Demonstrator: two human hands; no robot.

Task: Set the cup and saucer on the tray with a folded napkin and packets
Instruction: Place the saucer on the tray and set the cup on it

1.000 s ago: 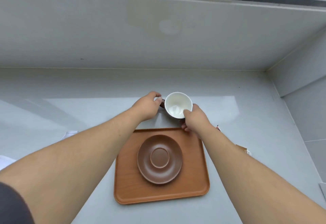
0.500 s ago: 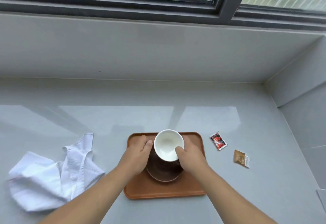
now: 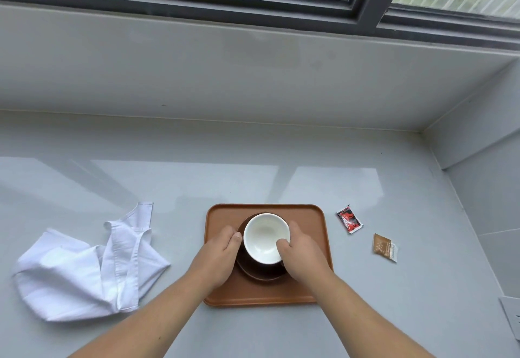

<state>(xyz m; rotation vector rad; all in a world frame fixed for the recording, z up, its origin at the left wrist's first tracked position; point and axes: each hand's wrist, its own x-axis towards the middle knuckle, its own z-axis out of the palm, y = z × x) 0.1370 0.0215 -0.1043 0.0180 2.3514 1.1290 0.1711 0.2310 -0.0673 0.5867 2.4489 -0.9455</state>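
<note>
Left hand (image 3: 218, 259) and right hand (image 3: 302, 255) both curl round the cup (image 3: 266, 238) over the saucer (image 3: 261, 273) mid-tray (image 3: 309, 217); can't tell if it's seated, so an off-centre release could tip it.

No text legible at this size. Red packet (image 3: 349, 219), just right of the tray (image 3: 309, 222) near its far corner: a white swirled mark on red and black, with a white edge strip; no letters can be made out. Brown packet (image 3: 385, 247), farther right of the tray: pale specks on brown, and a white end strip with fine dark print, too small to read.
</note>
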